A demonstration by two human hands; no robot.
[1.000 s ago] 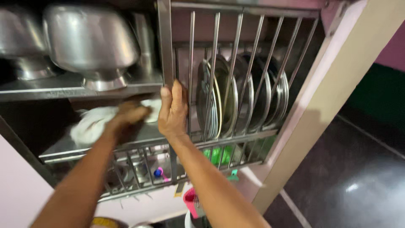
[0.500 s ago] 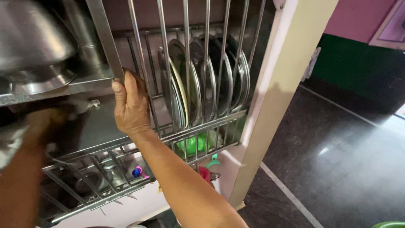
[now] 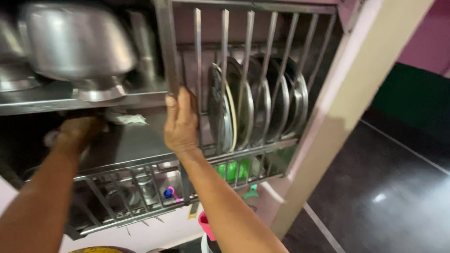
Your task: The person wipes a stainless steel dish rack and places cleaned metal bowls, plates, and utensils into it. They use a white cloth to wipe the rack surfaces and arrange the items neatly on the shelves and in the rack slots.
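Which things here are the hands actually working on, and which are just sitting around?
In hand:
right hand gripping the rack post
left hand on the shelf, by a white cloth

Lying about:
steel plates
big pot
green thing below

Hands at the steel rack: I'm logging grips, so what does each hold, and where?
Right hand grips the rack's upright post. Left hand presses a white cloth on the shelf.

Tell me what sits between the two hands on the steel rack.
In the head view, a crumpled white cloth lies on the steel shelf between the left hand and the right hand, nearer the left.
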